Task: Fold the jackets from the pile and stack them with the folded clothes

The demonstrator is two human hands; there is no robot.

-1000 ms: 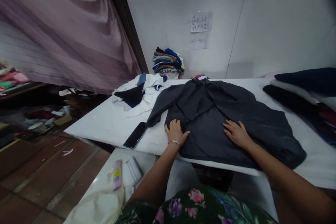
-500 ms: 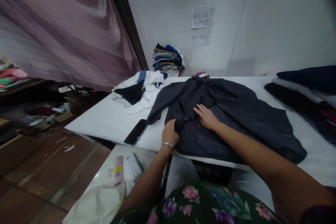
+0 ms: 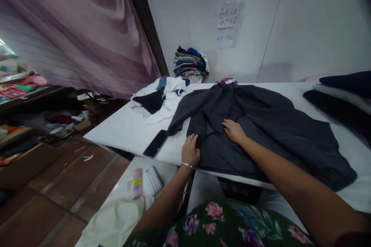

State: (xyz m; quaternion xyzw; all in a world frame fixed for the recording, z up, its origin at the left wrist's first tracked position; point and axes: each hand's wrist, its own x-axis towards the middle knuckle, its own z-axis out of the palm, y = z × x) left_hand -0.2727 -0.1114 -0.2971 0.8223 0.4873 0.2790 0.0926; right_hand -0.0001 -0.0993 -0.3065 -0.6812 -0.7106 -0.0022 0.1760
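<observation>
Black smartphone [image 3: 155, 143] is lying on the white counter [image 3: 116, 131], near a charcoal jacket [image 3: 278, 150] spread open. The left hand [image 3: 191, 151] is pressing the jacket's near edge, fingers together and slightly curled, not visibly pinching; the right hand [image 3: 234, 131] is resting flat on the cloth, fingers close together. Even, flat pressure is advisable.
</observation>
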